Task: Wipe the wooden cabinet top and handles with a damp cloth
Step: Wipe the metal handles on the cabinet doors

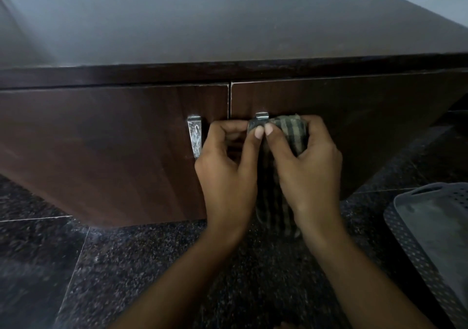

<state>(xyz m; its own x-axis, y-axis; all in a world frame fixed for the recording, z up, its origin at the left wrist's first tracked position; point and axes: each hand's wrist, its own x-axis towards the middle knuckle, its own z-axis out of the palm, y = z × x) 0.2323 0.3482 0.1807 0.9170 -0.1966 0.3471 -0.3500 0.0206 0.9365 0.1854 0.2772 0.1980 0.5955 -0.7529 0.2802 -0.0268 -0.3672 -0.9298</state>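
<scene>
A dark wooden cabinet top (228, 22) spreads across the upper view, with two doors below its front edge. The left door's metal handle (194, 136) is bare. The right door's metal handle (262, 116) shows only its top; a checked green-grey cloth (291, 131) is wrapped around the rest. My left hand (228, 171) pinches the cloth at the handle from the left. My right hand (306, 166) grips the cloth from the right. The cloth's loose end hangs down between my wrists.
A grey perforated plastic basket (405, 232) stands on the floor at the right edge. Dark speckled granite floor tiles (126, 265) lie below the cabinet. A pale wall runs behind the cabinet.
</scene>
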